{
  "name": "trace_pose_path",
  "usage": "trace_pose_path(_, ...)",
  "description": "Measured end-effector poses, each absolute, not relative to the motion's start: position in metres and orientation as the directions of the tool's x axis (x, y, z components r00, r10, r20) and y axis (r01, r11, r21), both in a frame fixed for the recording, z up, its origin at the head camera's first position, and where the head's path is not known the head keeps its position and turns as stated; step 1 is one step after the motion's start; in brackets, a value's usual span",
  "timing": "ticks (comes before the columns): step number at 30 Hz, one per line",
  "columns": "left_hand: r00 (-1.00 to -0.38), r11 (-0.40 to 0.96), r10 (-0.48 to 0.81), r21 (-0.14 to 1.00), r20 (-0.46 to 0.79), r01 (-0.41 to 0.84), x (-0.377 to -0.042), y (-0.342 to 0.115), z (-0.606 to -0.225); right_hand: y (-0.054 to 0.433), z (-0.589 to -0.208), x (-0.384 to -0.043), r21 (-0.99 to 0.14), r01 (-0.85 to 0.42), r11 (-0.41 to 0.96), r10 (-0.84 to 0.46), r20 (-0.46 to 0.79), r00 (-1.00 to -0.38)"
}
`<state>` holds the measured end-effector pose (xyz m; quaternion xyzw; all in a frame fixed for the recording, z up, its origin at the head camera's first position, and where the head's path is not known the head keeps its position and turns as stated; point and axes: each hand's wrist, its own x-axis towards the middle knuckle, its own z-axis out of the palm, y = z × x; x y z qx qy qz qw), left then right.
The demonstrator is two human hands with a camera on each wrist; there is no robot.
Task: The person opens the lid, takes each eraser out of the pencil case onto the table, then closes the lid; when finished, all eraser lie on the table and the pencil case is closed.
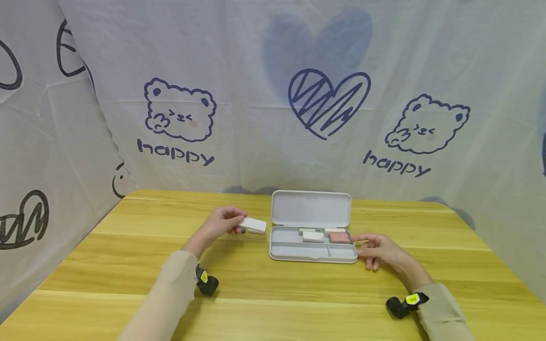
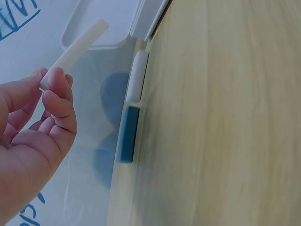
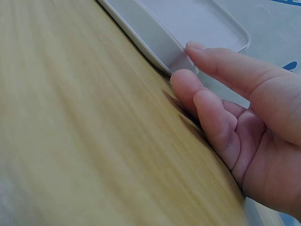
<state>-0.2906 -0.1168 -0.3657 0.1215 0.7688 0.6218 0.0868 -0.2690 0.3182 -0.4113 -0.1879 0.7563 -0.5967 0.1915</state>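
Well short of the open white case (image 1: pixel 294 259), two beige sleeves (image 1: pixel 166 289) carry black wrist cameras (image 1: pixel 207 285). At the case's right end, the right hand (image 1: pixel 379 251) has its fingertips touching, the grip loose and slightly parted! Just left of the case, the left hand (image 1: pixel 223 220) holds a white block (image 1: pixel 255 223) in a narrow pinch, up off the table (image 1: pixel 273 293). Under it, beside the case, lie a spare white block (image 2: pixel 137 76) and a teal block (image 2: pixel 128 135). Inside the case's rear section: a pink block (image 1: pixel 339 237), a chunky white block (image 1: pixel 313 237), a rear white block (image 1: pixel 334 230) and, half hidden, what looks like a pale green block (image 1: pixel 306 230). The case's lid (image 1: pixel 311 208) stands raised; beyond hangs a printed cloth (image 1: pixel 256 142).
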Motion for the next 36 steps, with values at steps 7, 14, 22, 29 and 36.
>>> trace_pose_path(7, -0.962, 0.207, 0.272, 0.975, 0.021, 0.080, -0.287, -0.130, -0.363, 0.320, -0.412, -0.268, -0.983, -0.055, 0.177, -0.529, -0.048, -0.847)
trace_pose_path(14, -0.969, 0.171, 0.240, 0.981, 0.052, 0.095, -0.288, -0.146, -0.363, 0.319, -0.411, -0.268, -0.978, -0.057, 0.200, -0.515, -0.055, -0.855)
trace_pose_path(22, -0.984, 0.100, 0.173, 0.993, 0.036, 0.054, -0.287, -0.169, -0.366, 0.318, -0.410, -0.267, -0.981, -0.055, 0.188, -0.525, -0.053, -0.850)
trace_pose_path(29, -0.994, 0.062, 0.105, 0.998, 0.011, 0.017, -0.284, -0.186, -0.372, 0.318, -0.412, -0.268, -0.981, -0.050, 0.188, -0.524, -0.057, -0.850)
trace_pose_path(36, -0.996, 0.088, 0.092, 0.996, -0.022, -0.014, -0.285, -0.199, -0.379, 0.318, -0.411, -0.267, -0.983, -0.048, 0.175, -0.525, -0.052, -0.849)
